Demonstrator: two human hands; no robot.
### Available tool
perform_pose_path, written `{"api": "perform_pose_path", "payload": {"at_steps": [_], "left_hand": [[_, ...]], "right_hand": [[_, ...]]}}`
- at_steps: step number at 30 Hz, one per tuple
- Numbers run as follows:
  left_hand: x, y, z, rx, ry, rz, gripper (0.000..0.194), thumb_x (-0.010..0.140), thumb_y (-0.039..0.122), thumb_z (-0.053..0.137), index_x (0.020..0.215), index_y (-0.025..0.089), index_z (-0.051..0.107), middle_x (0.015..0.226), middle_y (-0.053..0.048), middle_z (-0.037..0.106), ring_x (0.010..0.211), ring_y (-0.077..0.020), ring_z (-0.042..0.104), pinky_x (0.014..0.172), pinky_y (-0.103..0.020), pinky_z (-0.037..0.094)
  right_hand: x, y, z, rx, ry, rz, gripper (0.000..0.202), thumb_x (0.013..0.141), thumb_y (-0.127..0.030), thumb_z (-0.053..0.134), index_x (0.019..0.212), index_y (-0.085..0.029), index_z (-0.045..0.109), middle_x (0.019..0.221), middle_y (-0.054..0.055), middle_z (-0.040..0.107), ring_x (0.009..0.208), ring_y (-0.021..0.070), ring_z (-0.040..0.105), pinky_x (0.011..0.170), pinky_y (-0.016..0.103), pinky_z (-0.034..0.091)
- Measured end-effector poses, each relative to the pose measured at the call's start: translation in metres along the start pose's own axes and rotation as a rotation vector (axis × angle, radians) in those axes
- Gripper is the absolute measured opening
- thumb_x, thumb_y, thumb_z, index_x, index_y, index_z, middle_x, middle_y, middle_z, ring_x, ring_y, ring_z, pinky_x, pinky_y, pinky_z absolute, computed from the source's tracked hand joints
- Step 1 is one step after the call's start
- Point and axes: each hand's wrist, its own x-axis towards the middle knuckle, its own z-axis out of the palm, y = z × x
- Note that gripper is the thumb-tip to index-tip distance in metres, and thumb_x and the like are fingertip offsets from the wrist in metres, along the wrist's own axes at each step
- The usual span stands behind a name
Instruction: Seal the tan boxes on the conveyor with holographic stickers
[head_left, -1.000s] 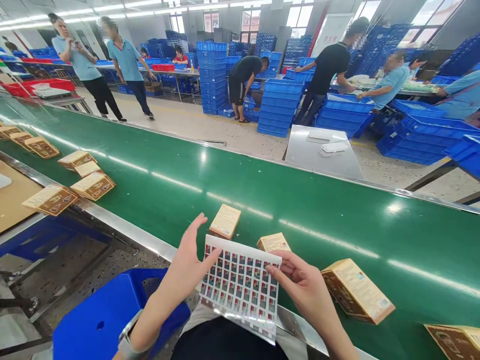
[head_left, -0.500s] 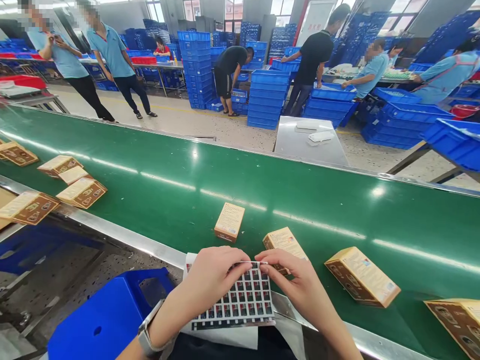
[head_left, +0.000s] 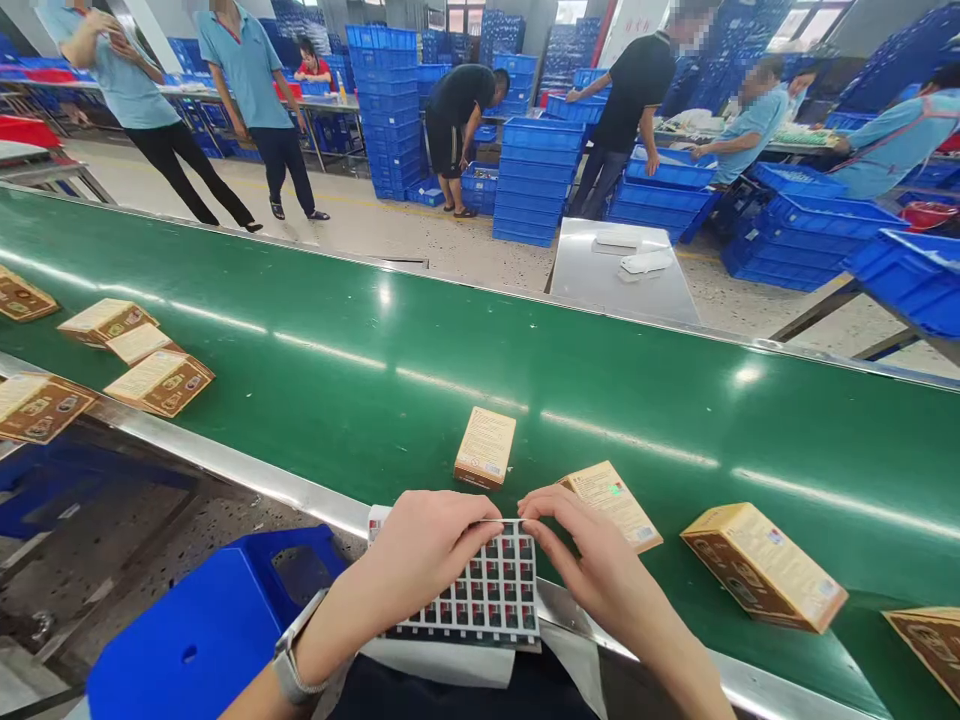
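Gripping sheet by top edge with left hand, at belt's near rim; pinching same edge with right hand, can't tell about any peeled label; looks part done: small colour marks on two boxes toward belt's right; apparently remaining: plain box mid-belt, no mark visible on top; unclear on carton cluster at belt's left.
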Motion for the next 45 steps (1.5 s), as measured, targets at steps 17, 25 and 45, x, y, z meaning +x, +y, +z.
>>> {"api": "perform_pose_path", "payload": {"at_steps": [17, 25, 45], "left_hand": [[0.017, -0.017, 0.006, 0.059, -0.042, -0.02, 0.021, 0.1, 0.028, 0.05, 0.09, 0.023, 0.067, 0.108, 0.0, 0.075, 0.107, -0.021, 0.067, 0.09, -0.034, 0.05], [0.041, -0.035, 0.049, 0.143, -0.147, 0.286, 0.02, 0.097, 0.02, 0.054, 0.08, 0.019, 0.065, 0.16, -0.003, 0.035, 0.15, -0.0252, 0.027, 0.122, -0.051, 0.026], [0.074, -0.046, 0.069, 0.189, -0.1, 0.464, 0.022, 0.094, 0.029, 0.054, 0.08, 0.025, 0.07, 0.153, -0.002, 0.047, 0.138, -0.0327, 0.047, 0.106, -0.055, 0.046]], "right_hand": [[0.001, 0.03, 0.015, 0.201, 0.463, 0.179, 0.008, 0.097, -0.029, 0.057, 0.095, -0.024, 0.062, 0.131, 0.008, 0.062, 0.123, 0.025, 0.058, 0.104, 0.046, 0.046], [0.033, 0.086, 0.036, 0.86, 0.65, 0.558, 0.042, 0.079, -0.051, 0.073, 0.107, -0.02, 0.072, 0.134, 0.01, 0.064, 0.117, 0.0278, 0.062, 0.103, 0.044, 0.047], [0.047, 0.08, 0.003, 0.225, 0.943, 0.559, 0.026, 0.084, -0.029, 0.062, 0.107, -0.019, 0.056, 0.104, 0.007, 0.068, 0.073, 0.0159, 0.067, 0.069, 0.03, 0.056]]}}
